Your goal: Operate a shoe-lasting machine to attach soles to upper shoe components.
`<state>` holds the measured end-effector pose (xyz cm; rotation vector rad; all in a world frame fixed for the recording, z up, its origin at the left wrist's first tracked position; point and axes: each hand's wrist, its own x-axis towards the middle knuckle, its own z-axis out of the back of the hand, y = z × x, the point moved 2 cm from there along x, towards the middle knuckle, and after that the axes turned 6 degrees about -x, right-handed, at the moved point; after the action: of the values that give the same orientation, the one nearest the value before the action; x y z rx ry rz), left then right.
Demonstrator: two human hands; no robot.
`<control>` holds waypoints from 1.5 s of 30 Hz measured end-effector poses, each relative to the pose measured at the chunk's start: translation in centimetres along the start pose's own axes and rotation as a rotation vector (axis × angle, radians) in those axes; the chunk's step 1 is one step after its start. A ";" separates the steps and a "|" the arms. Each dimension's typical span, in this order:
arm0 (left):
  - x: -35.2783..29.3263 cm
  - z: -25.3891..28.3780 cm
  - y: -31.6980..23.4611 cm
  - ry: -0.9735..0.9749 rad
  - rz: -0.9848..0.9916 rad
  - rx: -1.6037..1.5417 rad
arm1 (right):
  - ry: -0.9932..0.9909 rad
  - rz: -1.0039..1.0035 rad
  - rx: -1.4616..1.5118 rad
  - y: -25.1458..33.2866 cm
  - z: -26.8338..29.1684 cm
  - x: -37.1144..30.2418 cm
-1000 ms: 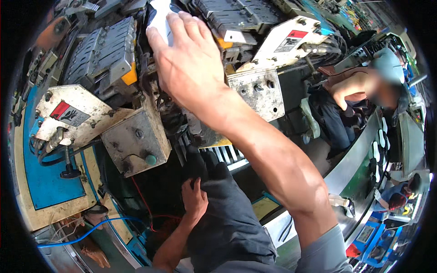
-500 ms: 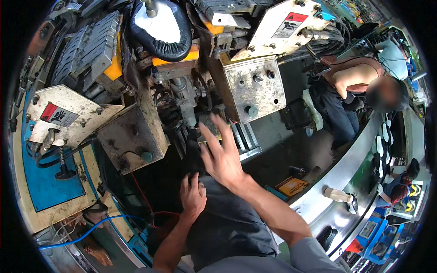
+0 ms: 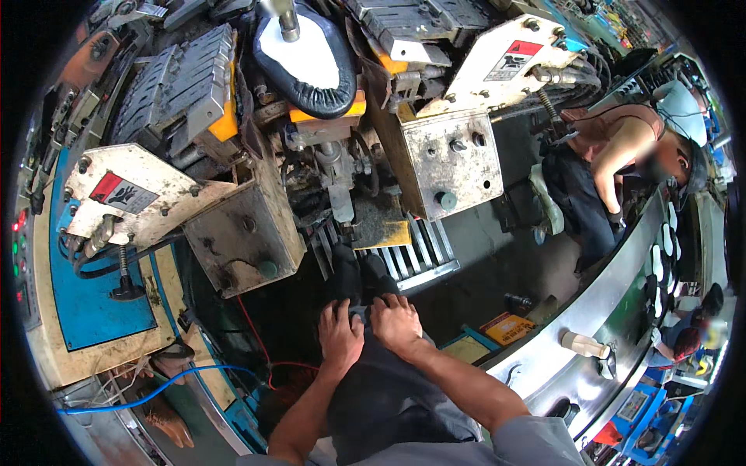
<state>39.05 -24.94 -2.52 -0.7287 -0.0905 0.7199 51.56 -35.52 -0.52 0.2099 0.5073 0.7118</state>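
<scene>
My left hand [image 3: 340,339] rests on one knee of my dark trousers [image 3: 377,396], its fingers spread loosely over the cloth. Beside it, my right hand [image 3: 396,322] lies over the other knee with bent fingers, and I see nothing held in either hand. Ahead of both hands, a black shoe upper [image 3: 336,102] with a gathered edge surrounds a white sole piece [image 3: 299,54] in the shoe machine [image 3: 334,179]. A metal rod [image 3: 288,25] stands against the white piece at its top.
Two control boxes [image 3: 454,167] with green buttons flank the machine's middle. A slatted metal footrest [image 3: 423,260] lies below. On my right runs a metal-edged conveyor [image 3: 536,346] carrying a pale bottle [image 3: 584,344] and shoe parts. Another person [image 3: 622,155] bends beyond it. A blue hose [image 3: 155,392] crosses the left.
My right hand has come down from the raised position before the machine onto my knee. My left hand stays on the other knee. The view has shifted slightly; the other person leans lower toward the conveyor.
</scene>
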 end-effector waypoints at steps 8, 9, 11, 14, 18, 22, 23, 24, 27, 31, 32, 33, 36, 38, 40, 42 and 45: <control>0.5 1.0 2.1 -0.039 -0.001 0.024 | 0.038 0.092 -0.125 2.9 -1.4 1.2; 0.5 1.1 2.4 -0.025 0.034 0.024 | 0.104 0.089 -0.103 3.2 -1.3 1.3; 0.6 1.1 2.9 -0.030 0.022 0.021 | 0.167 0.084 -0.069 3.5 -1.4 1.7; 1.1 1.0 2.8 -0.022 0.022 0.005 | 0.133 0.088 -0.053 3.4 -1.9 1.8; 1.0 0.8 2.9 -0.026 0.020 0.018 | 0.200 0.086 -0.074 3.2 -1.9 1.7; 1.2 0.3 2.6 -0.013 0.029 0.005 | 0.090 0.105 -0.075 2.5 -1.8 1.6; 1.2 0.3 2.6 -0.015 0.018 0.017 | 0.138 0.095 -0.063 2.5 -1.6 1.6; 1.2 0.3 2.5 -0.018 0.008 0.028 | 0.138 0.102 -0.067 2.7 -1.4 1.6; 1.0 0.1 2.7 -0.057 -0.047 0.016 | 0.168 0.089 -0.083 2.6 -1.3 1.6; 0.6 0.1 2.8 -0.060 -0.010 0.016 | 0.115 0.105 -0.081 2.6 -1.5 1.4; 0.6 0.1 2.8 -0.066 -0.016 0.011 | 0.113 0.102 -0.074 2.7 -1.5 1.3; 0.5 0.2 2.8 -0.072 -0.024 0.007 | 0.111 0.110 -0.077 2.7 -1.6 1.2; 0.2 0.3 2.7 -0.024 0.004 -0.028 | 0.091 0.108 -0.089 2.7 -1.6 1.1; 0.1 0.3 2.6 -0.031 0.005 -0.032 | 0.099 0.086 -0.088 2.6 -1.4 1.1; 0.2 0.3 2.5 -0.036 0.002 -0.037 | 0.033 0.100 -0.089 2.4 -1.8 1.0; 0.3 0.2 2.3 -0.040 -0.011 -0.024 | -0.034 0.112 -0.091 2.2 -1.9 0.9; 0.5 0.2 2.4 -0.009 -0.007 -0.029 | -0.020 0.093 -0.075 2.3 -1.5 1.1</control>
<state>37.99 -23.30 -3.98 -0.7529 -0.1121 0.7169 50.20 -33.10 -1.41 0.1712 0.4529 0.8172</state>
